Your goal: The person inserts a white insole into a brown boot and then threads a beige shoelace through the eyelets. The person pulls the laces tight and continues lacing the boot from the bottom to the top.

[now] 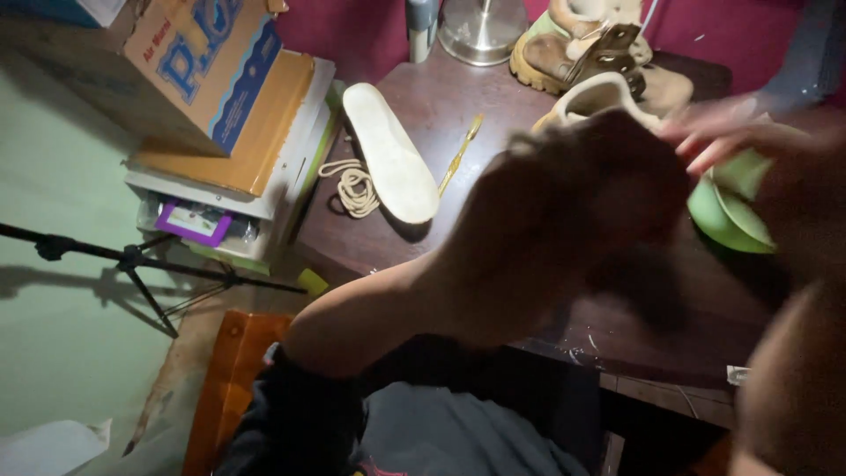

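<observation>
My left hand (573,198) is raised over the dark wooden table (441,115), blurred, with its back toward the camera. Its fingers curl down near a tan boot (599,92) just behind it; whether it grips the boot is hidden. My right hand (718,137) comes in from the right, also blurred, fingertips pointing left above a green rounded object (727,216). Contact with the green object cannot be made out. A second tan boot (564,53) stands at the table's far edge.
A pale insole (388,150), a coil of cream laces (354,187) and a thin yellow stick (460,152) lie on the table's left part. Stacked cardboard boxes (220,79) stand at the left. A black tripod (132,260) spreads over the floor. A metal round base (480,31) is behind.
</observation>
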